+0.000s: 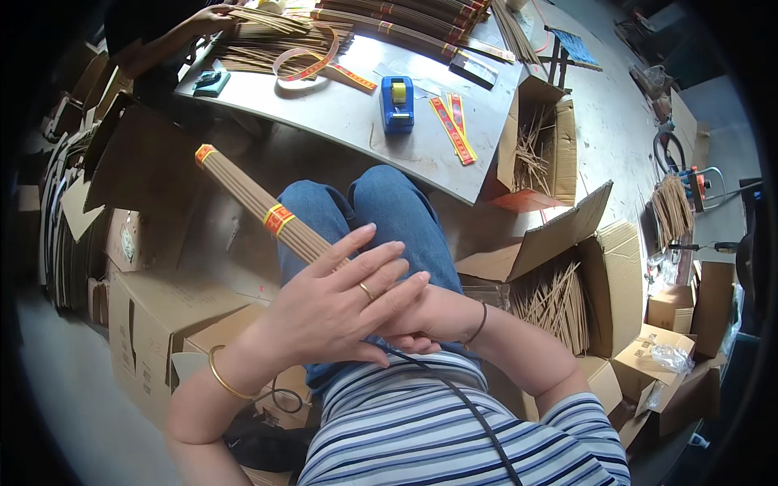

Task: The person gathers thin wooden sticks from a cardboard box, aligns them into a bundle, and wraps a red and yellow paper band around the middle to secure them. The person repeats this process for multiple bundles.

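Note:
A long bundle of thin brown incense sticks [250,191], bound with red-and-yellow paper bands at its tip and middle, slants over my lap toward the upper left. Its lower end disappears beneath my left hand [344,296], which lies across it and my right hand with fingers stretched out. Partly covered, my right hand [421,316] curls its fingers around the bundle's lower end; the exact grip is hidden. Ahead on the metal table [340,117] stand a blue tape dispenser [397,105] and red-and-yellow paper strips [455,130].
Another person's hand [212,18] reaches onto loose sticks [267,53] at the table's far left. Banded bundles [389,31] lie at the back. Open cartons of sticks [559,304] stand to my right, closed cardboard boxes [162,312] to my left. A dark cord [454,389] crosses my shirt.

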Motion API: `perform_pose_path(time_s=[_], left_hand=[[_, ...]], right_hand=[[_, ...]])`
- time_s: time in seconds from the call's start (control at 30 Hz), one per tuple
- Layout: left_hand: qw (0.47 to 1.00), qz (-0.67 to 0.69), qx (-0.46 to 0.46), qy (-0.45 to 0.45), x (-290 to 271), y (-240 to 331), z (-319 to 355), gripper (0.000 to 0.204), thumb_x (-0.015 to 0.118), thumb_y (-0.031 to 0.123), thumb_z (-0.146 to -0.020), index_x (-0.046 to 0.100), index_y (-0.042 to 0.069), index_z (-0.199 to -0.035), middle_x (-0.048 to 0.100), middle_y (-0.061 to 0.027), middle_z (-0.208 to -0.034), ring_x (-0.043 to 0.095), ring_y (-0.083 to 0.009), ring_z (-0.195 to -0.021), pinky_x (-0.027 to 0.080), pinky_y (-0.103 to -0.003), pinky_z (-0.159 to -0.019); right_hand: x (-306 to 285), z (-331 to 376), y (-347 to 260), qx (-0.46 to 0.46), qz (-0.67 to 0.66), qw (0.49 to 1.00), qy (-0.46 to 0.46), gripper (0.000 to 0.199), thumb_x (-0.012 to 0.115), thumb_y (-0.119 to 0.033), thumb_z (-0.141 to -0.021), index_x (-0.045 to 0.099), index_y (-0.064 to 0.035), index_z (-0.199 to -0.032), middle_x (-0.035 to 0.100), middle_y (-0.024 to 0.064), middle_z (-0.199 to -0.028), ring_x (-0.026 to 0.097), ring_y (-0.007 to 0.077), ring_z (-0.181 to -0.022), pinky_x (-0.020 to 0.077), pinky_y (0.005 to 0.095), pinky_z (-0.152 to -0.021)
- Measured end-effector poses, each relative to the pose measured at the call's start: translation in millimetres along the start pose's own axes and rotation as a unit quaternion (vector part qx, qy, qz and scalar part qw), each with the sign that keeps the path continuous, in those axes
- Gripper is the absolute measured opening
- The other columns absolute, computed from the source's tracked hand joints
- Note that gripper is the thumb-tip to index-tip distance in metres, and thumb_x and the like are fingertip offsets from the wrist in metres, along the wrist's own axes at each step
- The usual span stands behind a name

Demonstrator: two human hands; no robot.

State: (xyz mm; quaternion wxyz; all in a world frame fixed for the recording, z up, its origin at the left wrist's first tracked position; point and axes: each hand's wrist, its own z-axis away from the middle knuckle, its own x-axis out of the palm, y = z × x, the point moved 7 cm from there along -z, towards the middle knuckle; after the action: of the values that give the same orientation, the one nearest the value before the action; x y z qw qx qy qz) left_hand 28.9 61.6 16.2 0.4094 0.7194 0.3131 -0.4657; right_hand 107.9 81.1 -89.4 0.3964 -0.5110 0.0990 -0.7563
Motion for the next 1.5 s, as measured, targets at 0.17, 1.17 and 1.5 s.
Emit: perform_pose_path(time_s=[0.17,1.17,1.5], left_hand=[[0.992,0.003,0.029,-0.124,67,-4,-1,0.056,0.057,0.023,-0.082,0.053,0.0,-0.132,0.06,-0.0022,-0.066,0.061,-0.0134,-0.055,0.051,-0.028,-0.052],[0.75,0.5,-0.432,-0.04,39,-106,8,0.019,0.072,0.014,-0.082,0.057,0.004,-0.087,0.056,0.0008,-0.061,0.05,-0.0058,-0.047,0.038,-0.022,-0.043],[0.741,0.516,-0.429,-0.031,40,-106,10,0.019,0.071,0.014,-0.083,0.057,0.003,-0.088,0.055,0.0004,-0.06,0.05,-0.0064,-0.047,0.039,-0.022,-0.043]], right_hand=[[-20,8,21,0.098,0.001,0.991,-0.09,0.033,0.062,-0.028,-0.09,0.058,-0.0036,-0.068,0.055,0.002,-0.056,0.05,0.007,-0.041,0.0368,0.0197,-0.037],[-282,28,-169,-0.148,0.395,0.574,0.702,0.02,0.075,-0.024,-0.077,0.071,-0.0052,-0.081,0.069,0.0162,-0.084,0.066,0.0313,-0.083,0.0504,0.0415,-0.078],[-270,37,-172,-0.215,0.421,0.514,0.716,0.018,0.07,-0.022,-0.08,0.072,-0.0047,-0.084,0.069,0.014,-0.086,0.065,0.0306,-0.082,0.0505,0.041,-0.078]])
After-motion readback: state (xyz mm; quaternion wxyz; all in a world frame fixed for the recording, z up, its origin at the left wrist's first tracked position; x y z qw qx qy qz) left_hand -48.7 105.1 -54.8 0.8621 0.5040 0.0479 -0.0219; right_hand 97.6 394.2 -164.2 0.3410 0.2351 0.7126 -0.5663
